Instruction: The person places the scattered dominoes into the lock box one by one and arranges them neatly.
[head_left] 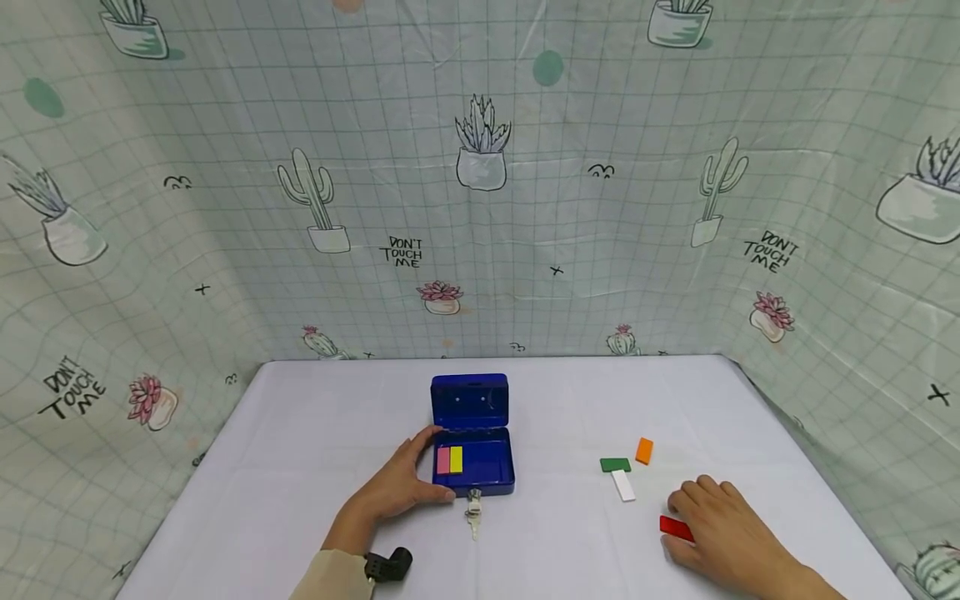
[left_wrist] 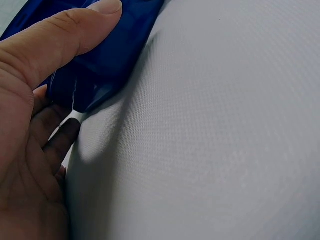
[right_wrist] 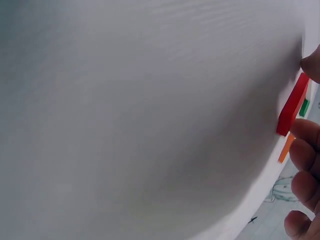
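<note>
A blue cash box (head_left: pixel 486 483) lies with its lid (head_left: pixel 469 400) raised, and a key (head_left: pixel 473 521) hangs at its front lock. Inside, at the left, a pink block (head_left: pixel 443 460) and a yellow block (head_left: pixel 456 460) lie side by side. My left hand (head_left: pixel 401 483) grips the box's left side, thumb at the front corner and fingers toward the back. A red block (head_left: pixel 675 527) lies on the table, its right end hidden under my right hand (head_left: pixel 723 529). Thumb and index finger stand on either side of it; a firm pinch is not visible.
Left of the right hand lie a green block (head_left: pixel 615 465), a white block (head_left: pixel 623 486) and an orange block (head_left: pixel 644 451). All rest on the white tabletop (head_left: pixel 555 550). A cactus-print cloth (head_left: pixel 555 208) hangs behind the table and along its sides.
</note>
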